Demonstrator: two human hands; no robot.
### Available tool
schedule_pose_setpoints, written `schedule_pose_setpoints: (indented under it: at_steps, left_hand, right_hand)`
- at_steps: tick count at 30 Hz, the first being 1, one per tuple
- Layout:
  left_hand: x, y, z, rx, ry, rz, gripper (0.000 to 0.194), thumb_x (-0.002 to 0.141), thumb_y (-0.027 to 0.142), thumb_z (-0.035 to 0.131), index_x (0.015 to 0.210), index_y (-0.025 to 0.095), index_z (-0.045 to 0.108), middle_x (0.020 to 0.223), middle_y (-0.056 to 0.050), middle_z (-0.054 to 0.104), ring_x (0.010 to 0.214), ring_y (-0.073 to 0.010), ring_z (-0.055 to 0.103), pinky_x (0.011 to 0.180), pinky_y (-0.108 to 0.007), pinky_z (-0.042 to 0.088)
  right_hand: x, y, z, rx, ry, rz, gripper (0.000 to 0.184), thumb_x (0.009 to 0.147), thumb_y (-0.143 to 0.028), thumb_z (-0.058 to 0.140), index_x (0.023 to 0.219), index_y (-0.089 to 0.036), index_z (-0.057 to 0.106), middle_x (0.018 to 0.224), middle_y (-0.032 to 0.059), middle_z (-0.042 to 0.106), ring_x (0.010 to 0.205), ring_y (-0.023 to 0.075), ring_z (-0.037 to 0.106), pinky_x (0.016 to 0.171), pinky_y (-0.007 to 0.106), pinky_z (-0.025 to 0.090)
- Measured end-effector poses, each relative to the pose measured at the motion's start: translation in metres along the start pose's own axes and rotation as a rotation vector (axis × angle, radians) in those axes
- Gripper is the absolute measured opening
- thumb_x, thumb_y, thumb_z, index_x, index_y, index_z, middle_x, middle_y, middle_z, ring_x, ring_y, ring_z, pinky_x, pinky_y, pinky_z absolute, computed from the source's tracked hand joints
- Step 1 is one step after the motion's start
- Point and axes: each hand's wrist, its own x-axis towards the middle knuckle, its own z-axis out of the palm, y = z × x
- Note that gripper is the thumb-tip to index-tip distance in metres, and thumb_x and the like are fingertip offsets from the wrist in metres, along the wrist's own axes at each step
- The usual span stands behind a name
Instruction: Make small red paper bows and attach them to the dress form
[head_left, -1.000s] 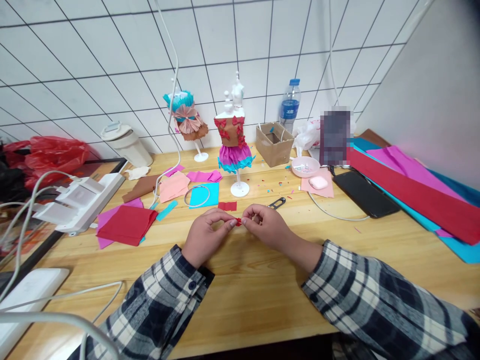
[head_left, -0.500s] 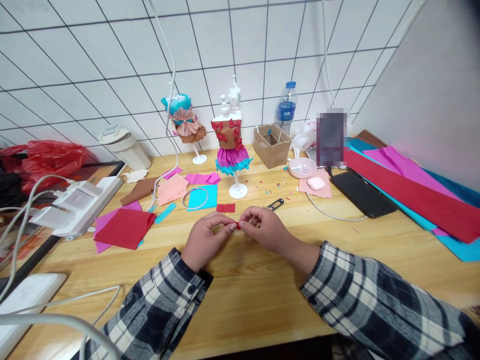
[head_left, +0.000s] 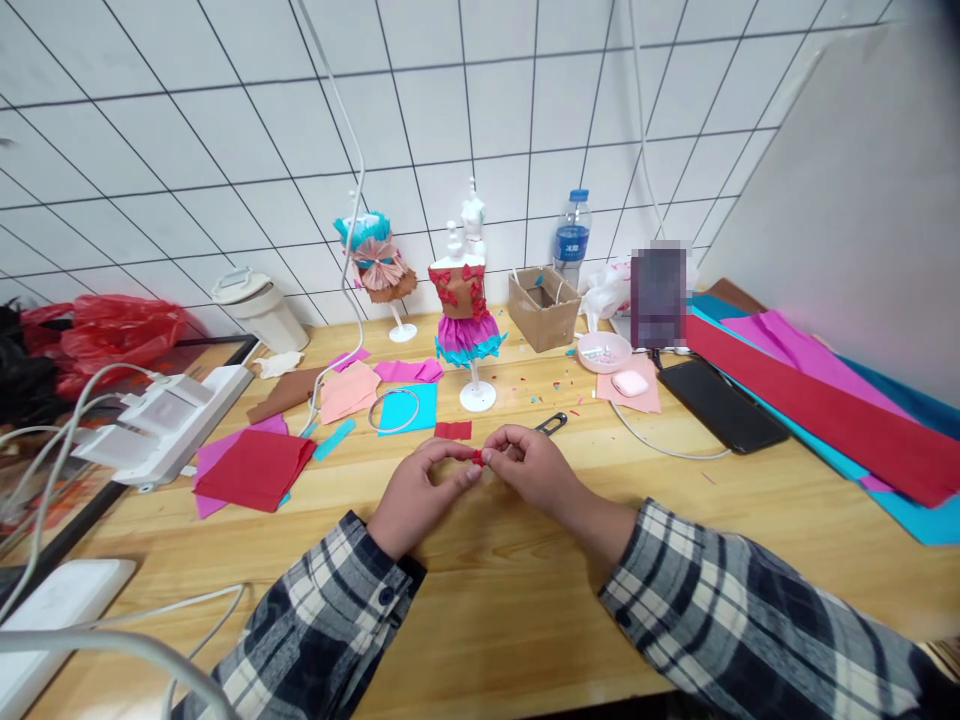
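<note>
head: wooden tabletop (head_left: pixel 510 610) against tiled wall (head_left: pixel 300 150), red scrap (head_left: pixel 478 457) in grip of both hands (head_left: pixel 417 492) (head_left: pixel 536 468)

Wooden tabletop (head_left: pixel 510 610) under red paper (head_left: pixel 454 430)

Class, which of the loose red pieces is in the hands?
The tiny piece, held between left hand and right hand; the small rectangle beyond, wide piece at left and long strip at right lie unheld.
</note>
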Motion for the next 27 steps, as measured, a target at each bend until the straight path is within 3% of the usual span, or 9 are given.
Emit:
schedule_pose_setpoints:
  at_steps: [9, 14, 20, 27]
  left_hand:
    - [0.001, -0.011, 0.003, 0.042, -0.03, 0.068, 0.012, 0.078, 0.029, 0.062, 0.076, 0.019, 0.066, 0.091, -0.005, 0.063, 0.09, -0.0194, 0.059, 0.085, -0.034, 0.045]
    - [0.001, -0.009, -0.002, 0.228, 0.001, 0.121, 0.01, 0.077, 0.03, 0.064, 0.074, 0.02, 0.066, 0.086, -0.003, 0.064, 0.086, -0.0193, 0.058, 0.081, -0.034, 0.043]
    - [0.002, -0.01, -0.002, 0.355, 0.006, 0.153, 0.013, 0.078, 0.034, 0.064, 0.072, 0.023, 0.068, 0.083, -0.002, 0.065, 0.083, -0.0188, 0.058, 0.078, -0.034, 0.039]
    - [0.005, -0.028, -0.018, 0.483, 0.198, 0.115, 0.02, 0.083, 0.034, 0.056, 0.097, 0.026, 0.068, 0.09, -0.003, 0.067, 0.09, -0.0214, 0.057, 0.082, -0.038, 0.039]
  right_hand:
    - [0.0, 0.002, 0.001, -0.057, -0.024, -0.01, 0.012, 0.076, -0.028, 0.059, 0.078, -0.016, 0.064, 0.065, -0.0024, 0.059, 0.052, 0.0082, 0.042, 0.049, 0.02, 0.034]
    - [0.0, 0.005, -0.002, -0.076, -0.1, -0.045, 0.025, 0.074, -0.028, 0.065, 0.098, -0.019, 0.067, 0.083, 0.0003, 0.065, 0.053, 0.008, 0.046, 0.052, 0.021, 0.039]
    - [0.004, 0.007, -0.003, -0.289, -0.075, -0.136, 0.001, 0.074, -0.019, 0.067, 0.075, -0.019, 0.067, 0.068, -0.0021, 0.06, 0.055, 0.0097, 0.048, 0.053, 0.022, 0.037]
    - [-0.001, -0.001, -0.028, -0.734, -0.038, -0.657, 0.013, 0.091, -0.023, 0.054, 0.089, -0.023, 0.066, 0.089, 0.0024, 0.067, 0.082, 0.0149, 0.056, 0.074, 0.027, 0.041]
